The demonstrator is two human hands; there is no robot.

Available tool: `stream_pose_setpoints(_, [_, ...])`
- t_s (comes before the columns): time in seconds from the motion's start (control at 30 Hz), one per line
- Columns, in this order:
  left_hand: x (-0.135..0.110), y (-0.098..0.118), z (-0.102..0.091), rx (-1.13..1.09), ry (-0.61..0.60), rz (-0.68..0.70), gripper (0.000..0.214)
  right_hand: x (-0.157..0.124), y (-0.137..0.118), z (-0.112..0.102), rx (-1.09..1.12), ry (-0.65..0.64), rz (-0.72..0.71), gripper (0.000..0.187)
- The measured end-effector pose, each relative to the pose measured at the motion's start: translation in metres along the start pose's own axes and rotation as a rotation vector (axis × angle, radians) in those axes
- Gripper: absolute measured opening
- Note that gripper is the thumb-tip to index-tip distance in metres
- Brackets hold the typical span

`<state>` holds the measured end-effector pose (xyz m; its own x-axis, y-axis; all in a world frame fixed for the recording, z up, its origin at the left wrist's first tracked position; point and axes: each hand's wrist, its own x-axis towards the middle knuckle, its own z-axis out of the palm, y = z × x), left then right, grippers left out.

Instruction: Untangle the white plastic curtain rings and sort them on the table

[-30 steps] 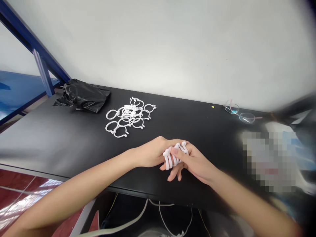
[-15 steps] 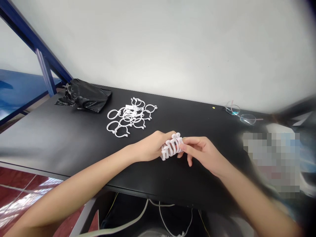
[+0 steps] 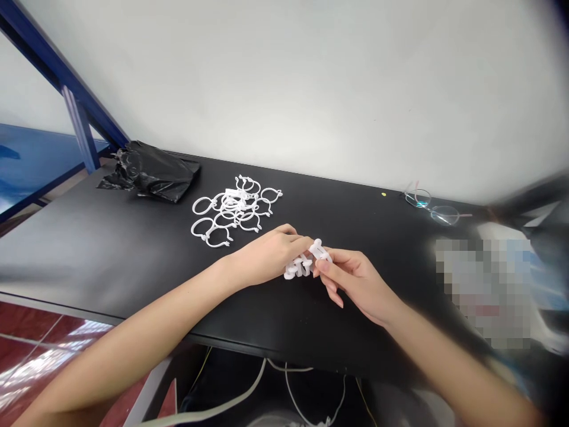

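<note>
My left hand [image 3: 275, 255] is closed on a bunch of white plastic shower curtain rings [image 3: 299, 268], lined up side by side above the table. My right hand [image 3: 355, 276] pinches the end of this bunch, where a ring or two [image 3: 318, 251] stand slightly apart from the others, between thumb and fingertips. Its lower fingers curl loosely below. Behind my left hand, a loose pile of similar open rings [image 3: 226, 219] lies on the black table. Fingers hide part of the held rings.
A crumpled black plastic bag [image 3: 153, 172] lies at the back left of the black table [image 3: 111, 249]. Eyeglasses [image 3: 431, 206] rest at the back right, near a small yellow dot [image 3: 383, 194]. A blurred, pixelated object [image 3: 484, 290] stands on the right. Cables [image 3: 253, 388] hang below the front edge.
The held row of rings has split: the rings at my right fingertips are tilted apart from the rest. My left fingers have shifted over the bunch. The pile has not moved.
</note>
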<state>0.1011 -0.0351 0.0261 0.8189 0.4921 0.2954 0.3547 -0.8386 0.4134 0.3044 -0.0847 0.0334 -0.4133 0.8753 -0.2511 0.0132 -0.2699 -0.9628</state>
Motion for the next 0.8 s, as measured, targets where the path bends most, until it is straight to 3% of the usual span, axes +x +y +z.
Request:
stream_pose_setpoints(0.27, [-0.001,-0.003,0.003,0.205,0.078,0.182,0.027,-0.001,0.0,0.004,0.095,-0.215,0.002,0.031])
stream_pose_setpoints(0.47, [-0.001,-0.002,0.007,0.175,0.077,0.193,0.025,-0.004,0.001,0.009,0.209,-0.189,0.014,0.031])
stream_pose_setpoints(0.67, [-0.001,0.005,0.012,0.016,0.088,0.162,0.021,-0.004,0.006,0.015,0.284,-0.144,0.045,0.046])
stream_pose_setpoints(0.8, [-0.001,0.008,0.011,-0.07,0.1,0.113,0.016,-0.004,0.007,0.013,0.304,-0.2,-0.012,0.045])
